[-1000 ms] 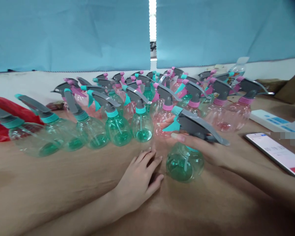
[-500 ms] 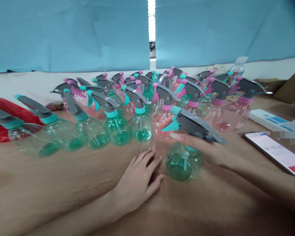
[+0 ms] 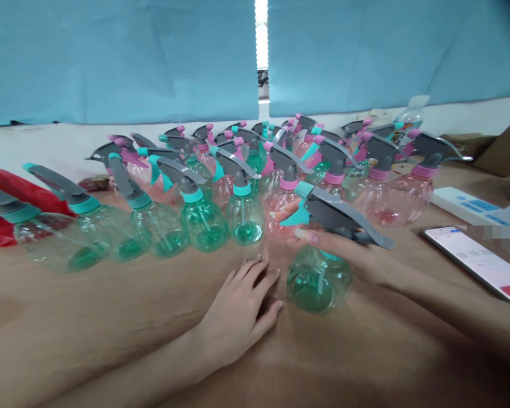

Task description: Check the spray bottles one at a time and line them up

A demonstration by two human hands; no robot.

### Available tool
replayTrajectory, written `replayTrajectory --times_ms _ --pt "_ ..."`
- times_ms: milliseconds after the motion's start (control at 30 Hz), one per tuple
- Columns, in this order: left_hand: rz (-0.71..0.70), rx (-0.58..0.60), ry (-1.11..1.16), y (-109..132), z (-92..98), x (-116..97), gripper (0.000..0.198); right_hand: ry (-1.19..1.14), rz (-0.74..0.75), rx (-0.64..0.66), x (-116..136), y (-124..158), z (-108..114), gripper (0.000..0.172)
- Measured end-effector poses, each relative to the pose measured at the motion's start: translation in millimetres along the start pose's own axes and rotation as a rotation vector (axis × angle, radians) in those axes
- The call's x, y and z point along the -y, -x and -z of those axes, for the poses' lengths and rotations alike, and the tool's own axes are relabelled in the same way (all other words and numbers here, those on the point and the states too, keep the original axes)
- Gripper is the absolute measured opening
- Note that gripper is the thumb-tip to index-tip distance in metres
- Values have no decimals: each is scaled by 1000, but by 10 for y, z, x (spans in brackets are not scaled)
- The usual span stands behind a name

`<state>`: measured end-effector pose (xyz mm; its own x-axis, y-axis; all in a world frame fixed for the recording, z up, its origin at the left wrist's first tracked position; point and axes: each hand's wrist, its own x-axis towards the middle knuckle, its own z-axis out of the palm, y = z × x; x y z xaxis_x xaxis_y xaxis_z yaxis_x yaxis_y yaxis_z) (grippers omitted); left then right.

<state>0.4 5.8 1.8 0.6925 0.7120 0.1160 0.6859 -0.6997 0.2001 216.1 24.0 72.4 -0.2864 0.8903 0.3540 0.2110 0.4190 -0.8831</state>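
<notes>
My right hand (image 3: 344, 252) is wrapped round the neck of a green spray bottle (image 3: 318, 277) with a grey and teal trigger head (image 3: 335, 212); the bottle stands on the brown table surface (image 3: 110, 317). My left hand (image 3: 240, 311) lies flat on the table just left of that bottle, fingers stretched out and apart, holding nothing. Right behind both hands stands a row of green spray bottles (image 3: 199, 218) and pink spray bottles (image 3: 382, 187).
Several more green and pink spray bottles crowd the back of the table. A phone (image 3: 476, 263) with a lit screen lies at the right, beside a white flat box (image 3: 471, 207). A red bag (image 3: 8, 201) sits at far left. Blue curtains (image 3: 119, 56) hang behind.
</notes>
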Motion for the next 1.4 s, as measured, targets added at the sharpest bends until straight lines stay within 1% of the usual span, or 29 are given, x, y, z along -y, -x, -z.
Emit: replayTrajectory --times_ms 100,167,400,567,633,833,900,1000,1133,1233,1400 --pt "-1 -6 12 -1 6 0 42 -97 16 14 12 -5 -8 15" --pt "-3 -4 12 -3 10 -1 43 -113 29 2 14 -10 -15 14" --pt "3 -15 13 -2 1 2 42 -26 -3 -12 -20 0 -11 17" --pt "3 -5 15 -5 2 2 43 -9 -15 -42 -3 5 -7 9" --pt "5 3 11 -6 6 0 43 6 -31 -41 -15 12 1 11" --pt "0 -10 20 -4 8 2 42 29 -79 -13 -140 56 51 14" --pt "-1 -12 20 -3 6 5 42 34 -101 -29 -171 66 60 12" --pt "-6 -17 12 -2 1 8 42 7 -129 -66 -202 77 63 15" --pt "5 -7 0 -3 -6 5 43 -63 -170 -29 -245 86 66 14" --pt "7 4 -6 -3 -10 4 43 -74 -192 1 -253 82 73 14" --pt "-3 -6 7 -3 -2 9 43 -42 -124 4 -144 49 56 13"
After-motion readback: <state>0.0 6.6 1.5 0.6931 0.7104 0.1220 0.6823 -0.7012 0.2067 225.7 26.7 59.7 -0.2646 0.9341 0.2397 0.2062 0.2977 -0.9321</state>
